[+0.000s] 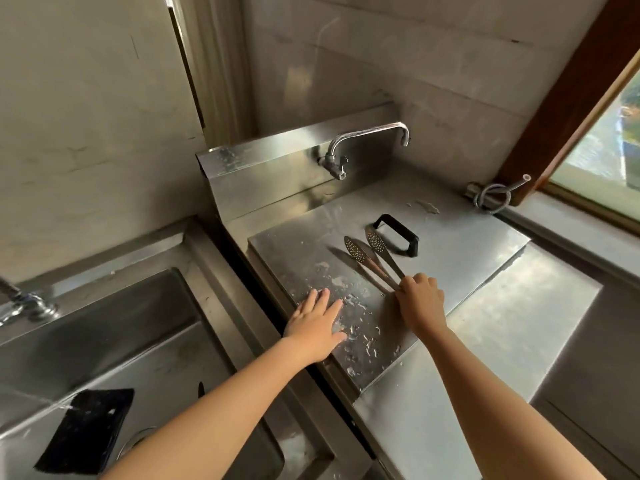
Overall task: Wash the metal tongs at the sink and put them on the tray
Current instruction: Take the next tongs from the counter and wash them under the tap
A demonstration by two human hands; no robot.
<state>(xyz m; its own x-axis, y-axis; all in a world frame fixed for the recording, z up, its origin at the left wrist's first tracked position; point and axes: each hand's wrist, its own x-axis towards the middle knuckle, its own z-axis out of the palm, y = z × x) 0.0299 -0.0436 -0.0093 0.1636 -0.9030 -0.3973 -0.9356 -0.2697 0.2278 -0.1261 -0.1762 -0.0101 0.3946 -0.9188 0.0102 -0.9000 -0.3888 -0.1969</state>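
The metal tongs (372,254) have two perforated spoon-shaped tips that point away from me and lie low over a flat steel tray (457,258), which has a black handle (398,233). My right hand (420,299) is closed around the tongs' hinge end. My left hand (317,323) rests flat, fingers spread, on the wet near-left part of the same tray. The sink basin (114,341) lies to the left and below.
A curved faucet (367,140) is mounted on the steel backsplash behind the tray. A black sponge (86,431) lies in the left sink, with another tap (24,303) at its far-left rim. A coiled hose (493,195) sits by the window at right.
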